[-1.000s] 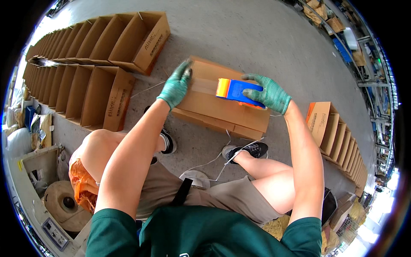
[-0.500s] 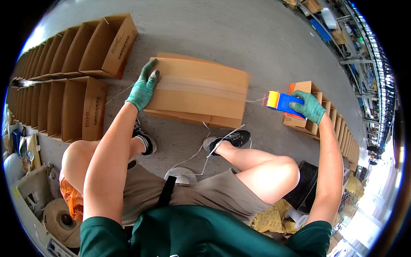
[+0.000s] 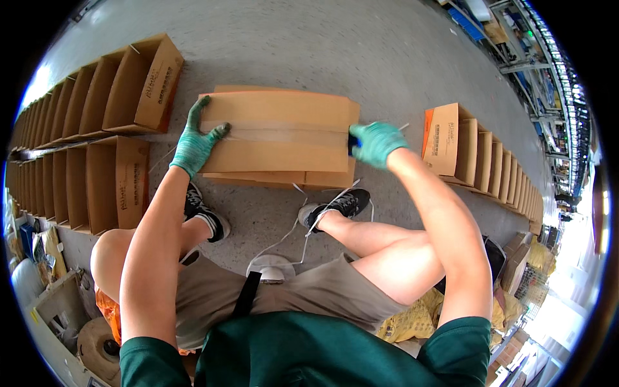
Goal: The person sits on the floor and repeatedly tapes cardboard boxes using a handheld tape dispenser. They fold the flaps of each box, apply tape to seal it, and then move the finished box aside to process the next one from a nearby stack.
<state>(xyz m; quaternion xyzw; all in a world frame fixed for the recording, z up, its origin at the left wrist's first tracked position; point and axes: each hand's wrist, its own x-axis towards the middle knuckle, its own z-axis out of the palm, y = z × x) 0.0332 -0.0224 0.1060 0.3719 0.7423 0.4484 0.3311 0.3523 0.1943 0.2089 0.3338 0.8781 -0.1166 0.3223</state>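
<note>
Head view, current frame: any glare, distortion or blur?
Head view: glare washes out the right rim and a patch at upper left; in the head view, fisheye curves the right-hand carton row; head view centre, the taped carton looks reasonably sharp.

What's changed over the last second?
The right hand carried the blue tape dispenser from over the box rightward past its right end, then back left to that end, where the hand mostly hides it. Nothing visibly let go. The left hand remains at the box's left end; the open cartons stay lined up.
</note>
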